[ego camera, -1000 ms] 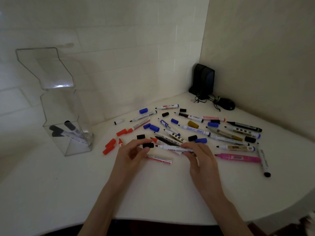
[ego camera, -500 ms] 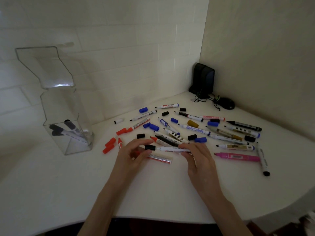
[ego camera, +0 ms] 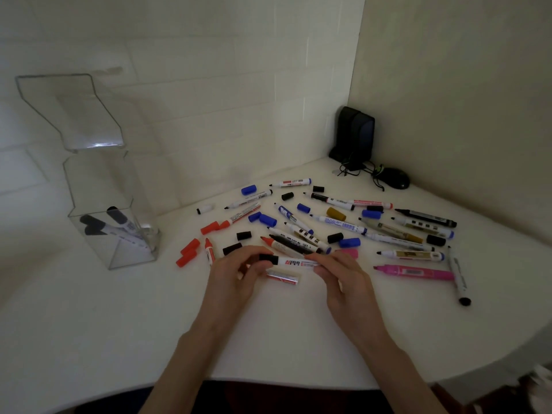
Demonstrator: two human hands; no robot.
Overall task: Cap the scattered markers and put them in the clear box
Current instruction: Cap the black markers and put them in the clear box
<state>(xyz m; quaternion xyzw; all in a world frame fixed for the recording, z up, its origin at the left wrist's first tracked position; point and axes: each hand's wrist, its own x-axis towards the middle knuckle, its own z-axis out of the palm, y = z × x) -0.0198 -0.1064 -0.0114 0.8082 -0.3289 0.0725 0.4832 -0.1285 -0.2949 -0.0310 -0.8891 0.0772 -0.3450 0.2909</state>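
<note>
A second ago I had the black cap (ego camera: 267,258) pinched in my left hand (ego camera: 236,276), just clear of the tip of the white-barrelled marker (ego camera: 291,261). Now the cap sits over that tip, with no gap showing between cap and barrel. My left thumb and fingers are curled round the capped end, and my right hand (ego camera: 346,279) pinches the tail end. I'm holding the marker level, just above the table (ego camera: 268,339), near the front edge of the scatter.

I'd say that makes this marker ready for the box, once a firm squeeze has seated the cap. It then has to travel well to my left.

The clear box (ego camera: 98,186) stands there with its hinged lid (ego camera: 74,112) tipped up and open. Black-capped markers (ego camera: 119,218) lean inside against its walls. There look to be two or three, but reflections in the plastic make the count unsure.

Most of the work is still on the table. Many markers lie bare-tipped, with loose red caps (ego camera: 189,252) and blue caps (ego camera: 267,219) scattered among them. A pink marker (ego camera: 418,271) lies uncapped to my right.
</note>
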